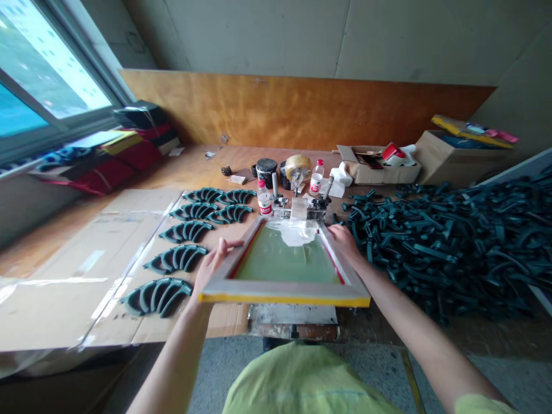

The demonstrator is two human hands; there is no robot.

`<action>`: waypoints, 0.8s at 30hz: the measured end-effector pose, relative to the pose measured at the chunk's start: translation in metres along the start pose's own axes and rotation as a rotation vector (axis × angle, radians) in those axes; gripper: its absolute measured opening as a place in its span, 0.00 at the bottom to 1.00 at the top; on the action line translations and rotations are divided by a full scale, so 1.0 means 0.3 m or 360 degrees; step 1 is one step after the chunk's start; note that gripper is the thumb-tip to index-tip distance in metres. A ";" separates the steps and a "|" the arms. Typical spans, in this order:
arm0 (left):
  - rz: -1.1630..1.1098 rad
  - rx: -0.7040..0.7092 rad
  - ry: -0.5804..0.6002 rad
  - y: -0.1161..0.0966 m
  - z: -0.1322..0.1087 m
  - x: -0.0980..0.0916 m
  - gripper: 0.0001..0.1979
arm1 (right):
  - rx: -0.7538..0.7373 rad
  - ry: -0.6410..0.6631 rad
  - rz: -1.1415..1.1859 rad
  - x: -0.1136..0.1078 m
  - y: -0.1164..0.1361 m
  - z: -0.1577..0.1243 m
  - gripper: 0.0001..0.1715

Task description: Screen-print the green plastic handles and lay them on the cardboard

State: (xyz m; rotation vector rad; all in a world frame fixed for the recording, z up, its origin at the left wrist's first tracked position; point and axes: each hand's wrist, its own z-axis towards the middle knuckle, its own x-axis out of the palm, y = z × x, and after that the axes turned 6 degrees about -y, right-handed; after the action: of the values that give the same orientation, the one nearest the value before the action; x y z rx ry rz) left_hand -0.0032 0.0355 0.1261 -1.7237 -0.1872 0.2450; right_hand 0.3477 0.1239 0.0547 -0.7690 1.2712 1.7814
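A screen printing frame [284, 290] with a grey rim, yellow front edge and green mesh is tilted up in front of me. White ink [297, 234] lies at the mesh's far end, below a squeegee [298, 211] held in a metal clamp. My left hand [212, 265] is beside the frame's left side, fingers stretched toward it and apart. Beyond the right side is my right hand [345, 240], fingers bent in near the far corner; what they hold, if anything, is hidden. Under the frame, a metal base plate [293, 314] shows at the table's front edge.
Dark green curved, ribbed parts [175, 259] lie in rows on cardboard [116, 230] at left. A large heap of dark green pieces [431, 247] covers the right. Behind the frame stand bottles [316, 179], a black tub [267, 171] and open cardboard boxes [379, 172].
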 end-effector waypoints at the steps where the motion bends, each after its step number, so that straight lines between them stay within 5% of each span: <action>1: 0.0050 -0.0103 0.0051 0.053 -0.029 -0.016 0.30 | -0.0004 -0.0073 -0.0016 -0.017 0.001 0.040 0.18; 4: 0.0064 -0.0364 0.0077 0.226 -0.081 -0.027 0.40 | -0.0209 -0.0189 -0.0038 -0.020 0.065 0.148 0.26; 6: 0.0053 -0.0453 0.0005 0.332 -0.083 -0.014 0.48 | -0.0395 -0.0060 -0.0117 0.012 0.138 0.197 0.33; 10: 0.0131 -0.0462 -0.0026 0.456 -0.056 0.002 0.48 | -0.0411 0.0455 -0.0436 0.093 0.244 0.209 0.17; 13: 0.0147 -0.0440 0.0015 0.474 -0.050 -0.006 0.43 | -0.0433 0.0624 -0.0529 0.117 0.251 0.135 0.09; 18: 0.0125 -0.0445 0.0034 0.463 -0.063 -0.009 0.40 | -0.0888 0.0742 -0.0356 0.050 0.197 -0.005 0.14; 22: 0.0146 -0.0433 0.0025 0.464 -0.061 -0.003 0.39 | -0.0980 0.0890 -0.0232 0.006 0.176 0.016 0.10; 24: 0.0172 -0.0417 0.0026 0.462 -0.060 -0.003 0.38 | -0.0874 0.0777 -0.0216 0.025 0.183 0.032 0.07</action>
State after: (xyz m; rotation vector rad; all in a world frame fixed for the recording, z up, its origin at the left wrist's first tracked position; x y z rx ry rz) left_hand -0.0012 -0.0048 -0.0077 -1.9982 -0.1182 0.2958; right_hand 0.2961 0.1251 0.0770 -1.6376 0.9809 1.9146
